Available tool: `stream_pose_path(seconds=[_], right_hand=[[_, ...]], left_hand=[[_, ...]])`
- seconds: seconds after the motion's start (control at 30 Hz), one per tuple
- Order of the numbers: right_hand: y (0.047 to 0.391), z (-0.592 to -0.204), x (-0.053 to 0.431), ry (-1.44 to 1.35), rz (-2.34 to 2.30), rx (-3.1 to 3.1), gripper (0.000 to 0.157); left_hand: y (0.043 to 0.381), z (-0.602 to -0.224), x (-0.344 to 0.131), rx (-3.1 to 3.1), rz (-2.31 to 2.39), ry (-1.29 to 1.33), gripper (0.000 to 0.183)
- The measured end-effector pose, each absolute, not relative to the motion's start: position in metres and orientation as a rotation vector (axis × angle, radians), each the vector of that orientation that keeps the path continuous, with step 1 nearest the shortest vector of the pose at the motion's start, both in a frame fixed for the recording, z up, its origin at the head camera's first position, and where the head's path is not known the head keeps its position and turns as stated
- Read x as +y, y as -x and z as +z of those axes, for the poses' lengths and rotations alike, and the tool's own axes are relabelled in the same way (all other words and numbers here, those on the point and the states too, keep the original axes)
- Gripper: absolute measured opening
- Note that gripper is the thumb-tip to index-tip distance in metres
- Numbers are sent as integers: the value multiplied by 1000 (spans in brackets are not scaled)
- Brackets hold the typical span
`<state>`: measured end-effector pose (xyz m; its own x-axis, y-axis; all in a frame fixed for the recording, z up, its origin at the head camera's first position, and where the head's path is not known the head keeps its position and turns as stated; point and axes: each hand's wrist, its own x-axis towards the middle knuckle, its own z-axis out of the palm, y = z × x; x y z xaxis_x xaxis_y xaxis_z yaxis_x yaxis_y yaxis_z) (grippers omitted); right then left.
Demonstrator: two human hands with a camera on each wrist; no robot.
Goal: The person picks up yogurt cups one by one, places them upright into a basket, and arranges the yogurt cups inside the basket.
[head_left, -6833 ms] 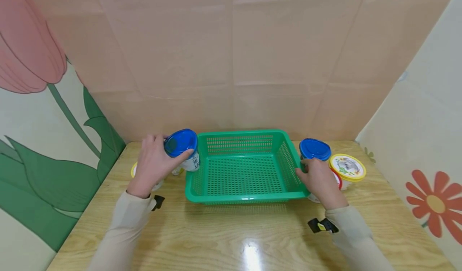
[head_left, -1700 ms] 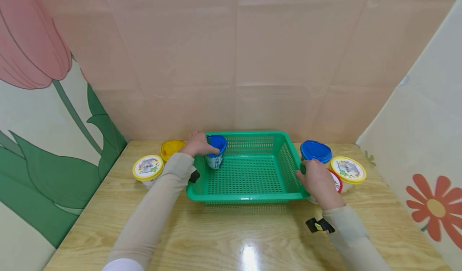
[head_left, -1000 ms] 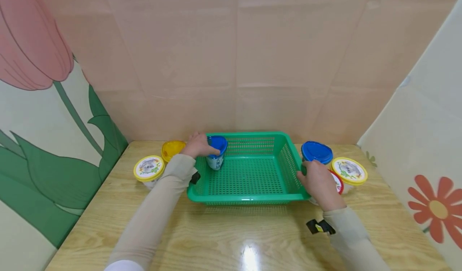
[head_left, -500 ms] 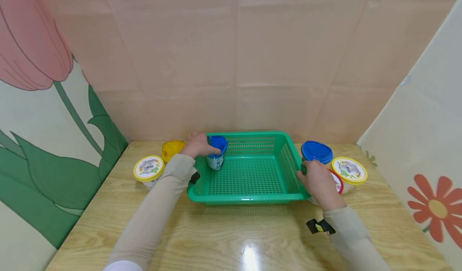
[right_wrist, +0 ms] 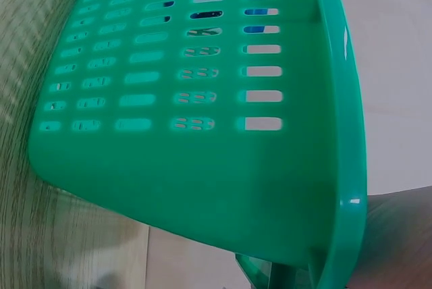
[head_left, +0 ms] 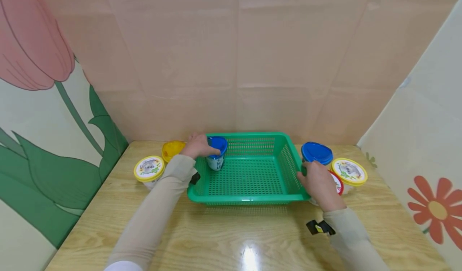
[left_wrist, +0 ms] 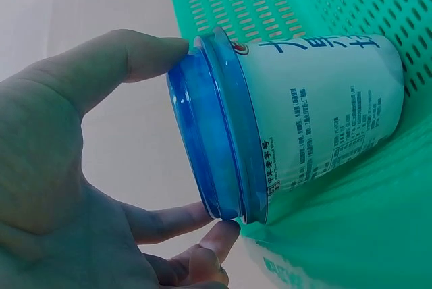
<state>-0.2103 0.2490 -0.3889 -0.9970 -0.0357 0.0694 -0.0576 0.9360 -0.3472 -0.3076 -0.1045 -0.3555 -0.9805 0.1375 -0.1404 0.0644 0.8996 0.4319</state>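
My left hand [head_left: 200,146] grips a white printed cup [left_wrist: 324,107] by its blue lid [left_wrist: 216,127], thumb on one side and fingers on the other. In the head view the cup stands nearly upright inside the left end of a green basket [head_left: 249,199]. The left wrist view has its base close to the perforated wall. My right hand [head_left: 321,183] holds the basket's right rim, with its fingertips mostly hidden. Perforated basket wall fills most of the right wrist view, and blue shows through a few slots.
Left of the basket are a yellow-lidded tub [head_left: 148,168] and a yellow lid [head_left: 173,150]. On the right stand a blue-lidded cup [head_left: 317,152], another yellow-lidded tub [head_left: 349,171] and a red-rimmed tub [head_left: 337,183], partly behind my right hand. A wall [head_left: 234,62] rises behind the table [head_left: 216,239].
Over the longer span, my left hand carried the blue-lidded cup rightward from beside the basket into its left end. In the last second or so both hands have stayed still.
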Motion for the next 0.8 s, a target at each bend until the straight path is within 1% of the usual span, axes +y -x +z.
stream_pose_path(seconds=[0.33, 0.57, 0.8], right_hand=[[211, -391, 251, -63, 549, -3030, 46], [211, -391, 250, -64, 550, -3017, 45], [211, -391, 250, -61, 557, -3015, 46]], left_hand=[[308, -357, -105, 2889, 669, -168, 69], [300, -347, -108, 2906, 739, -171, 77], [287, -332, -119, 2920, 868, -214, 71]])
